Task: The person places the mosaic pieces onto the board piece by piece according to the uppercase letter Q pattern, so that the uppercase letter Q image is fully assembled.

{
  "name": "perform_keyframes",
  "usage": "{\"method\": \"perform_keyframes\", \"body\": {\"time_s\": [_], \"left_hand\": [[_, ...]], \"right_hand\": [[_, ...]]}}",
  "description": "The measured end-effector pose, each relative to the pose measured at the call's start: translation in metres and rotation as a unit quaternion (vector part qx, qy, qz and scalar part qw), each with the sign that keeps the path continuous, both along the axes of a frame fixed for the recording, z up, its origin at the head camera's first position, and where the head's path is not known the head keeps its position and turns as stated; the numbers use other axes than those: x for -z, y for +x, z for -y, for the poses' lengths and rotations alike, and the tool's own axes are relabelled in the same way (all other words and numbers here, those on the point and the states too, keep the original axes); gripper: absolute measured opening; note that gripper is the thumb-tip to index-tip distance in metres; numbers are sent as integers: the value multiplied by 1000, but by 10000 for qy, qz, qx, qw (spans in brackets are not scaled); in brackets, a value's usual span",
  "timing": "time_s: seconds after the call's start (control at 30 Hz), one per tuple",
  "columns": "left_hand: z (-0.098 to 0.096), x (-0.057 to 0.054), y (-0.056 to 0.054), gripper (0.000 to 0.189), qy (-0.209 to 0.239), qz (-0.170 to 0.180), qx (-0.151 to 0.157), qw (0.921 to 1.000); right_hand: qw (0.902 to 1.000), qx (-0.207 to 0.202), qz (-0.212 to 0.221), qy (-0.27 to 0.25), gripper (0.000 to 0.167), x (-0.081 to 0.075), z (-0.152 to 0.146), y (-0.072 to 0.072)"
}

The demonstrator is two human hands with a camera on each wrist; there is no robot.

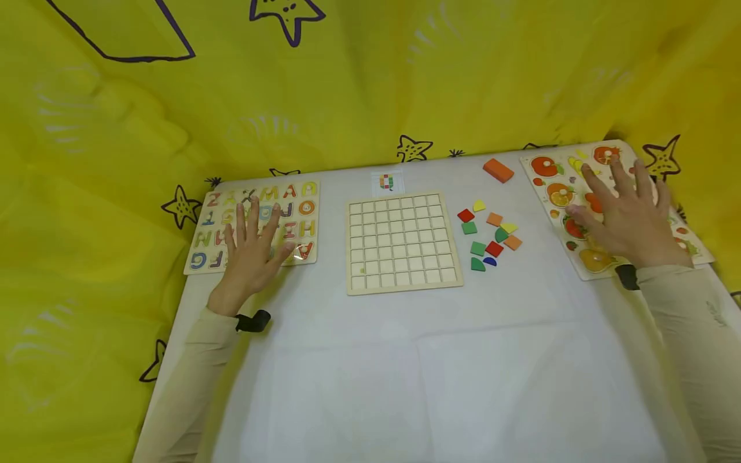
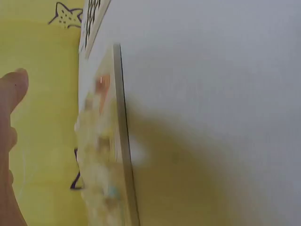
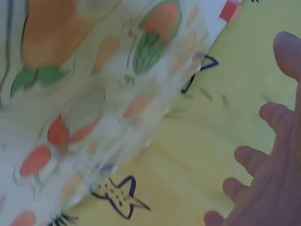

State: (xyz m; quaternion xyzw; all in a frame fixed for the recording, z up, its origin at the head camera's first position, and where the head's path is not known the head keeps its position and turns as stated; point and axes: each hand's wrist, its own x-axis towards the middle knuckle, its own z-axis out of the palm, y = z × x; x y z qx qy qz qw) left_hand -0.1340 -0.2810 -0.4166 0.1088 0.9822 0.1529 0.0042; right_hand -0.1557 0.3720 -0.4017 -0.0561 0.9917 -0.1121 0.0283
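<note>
Far left and along the back: yellow backdrop with dark-outlined starfish, bordering the white-covered surface. Left end of surface: wooden alphabet puzzle board, coloured letters in rows, lying flat. Left hand over it, palm down, fingers and thumb spread, grip wide; the left wrist view shows the thumb raised clear of the board, whose letters are blurred there. Black wrist device beside the cuff of the light sleeve. Centre: small pattern card just behind a wooden grid board, its cells bare except for a faint yellowish spot at the near left. Right of the grid: scattered loose flat pieces in red, green, yellow, orange and blue, squares and rounded shapes, some touching; behind them, an orange-red rectangular block. Right end: fruit puzzle board, set at an angle on the surface. Right hand above it, fingers splayed, grip wide; right wrist view shows the fingertips apart from the board. Contact elsewhere under the palms: cannot tell.
</note>
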Motion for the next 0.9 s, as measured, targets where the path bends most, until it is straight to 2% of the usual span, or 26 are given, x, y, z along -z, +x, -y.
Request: {"method": "perform_keyframes", "body": {"time_s": [0.1,0.23,0.3,0.4,0.5,0.6,0.7,0.9], "left_hand": [[-17,6,0,77,170,62,187,9997],[-48,17,3,76,251,126,630,9976],[-63,22,6,77,280,155,892,9955],[-83,29,12,81,452,250,1190,9915],[-96,35,16,85,699,385,1184,9898],[-102,39,20,88,925,461,996,9897],[-103,43,21,90,1106,508,887,9886],[-99,51,19,95,1430,627,904,9836]], "right_hand": [[9987,-428,-265,-119,73,5,13,-8],[9936,-891,-628,-299,57,14,40,-22],[9916,-1031,-568,-530,51,18,55,-29],[9898,-1060,-102,-945,50,22,76,-39],[9853,-1121,257,-1262,47,26,96,-51],[9814,-1148,437,-1475,43,30,111,-59],[9793,-1117,567,-1587,40,32,119,-63],[9792,-1109,746,-1527,33,32,123,-68]]}}
